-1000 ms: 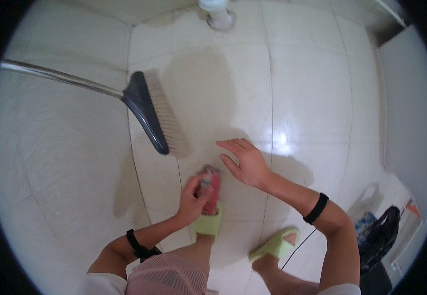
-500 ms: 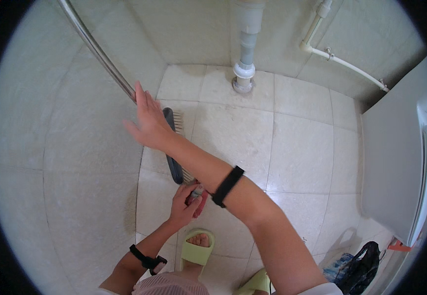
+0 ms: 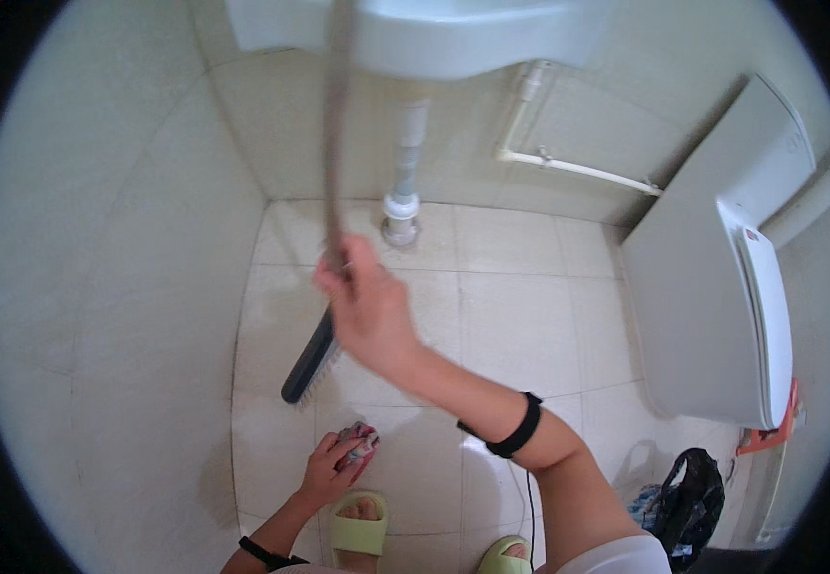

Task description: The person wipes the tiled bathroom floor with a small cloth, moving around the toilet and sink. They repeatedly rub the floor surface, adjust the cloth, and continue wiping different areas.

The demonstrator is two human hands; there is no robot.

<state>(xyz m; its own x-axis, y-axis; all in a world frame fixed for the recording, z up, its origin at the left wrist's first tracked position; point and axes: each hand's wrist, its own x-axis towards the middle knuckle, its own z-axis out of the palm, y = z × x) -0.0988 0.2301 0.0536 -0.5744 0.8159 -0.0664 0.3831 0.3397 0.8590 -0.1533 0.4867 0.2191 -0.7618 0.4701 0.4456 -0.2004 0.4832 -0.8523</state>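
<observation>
My right hand (image 3: 374, 311) is closed around the long handle (image 3: 338, 115) of a floor brush, which stands nearly upright in front of me. Its dark grey brush head (image 3: 306, 365), with pale bristles, sits low by the left wall, partly hidden behind my hand. Lower down, my left hand (image 3: 324, 469) grips a crumpled pink and grey cloth (image 3: 365, 444) just above the floor, apart from the brush.
A white sink (image 3: 434, 43) juts out ahead above a drain pipe (image 3: 404, 182). On the right stands a white toilet (image 3: 692, 316), with a black plastic bag (image 3: 697, 497) near it. My feet wear green slippers (image 3: 358, 536) on the tiled floor (image 3: 515, 316).
My right hand was spread beside the handle and now grips it. The handle has swung from leaning left to nearly upright. The view has tilted up, bringing in the sink.
</observation>
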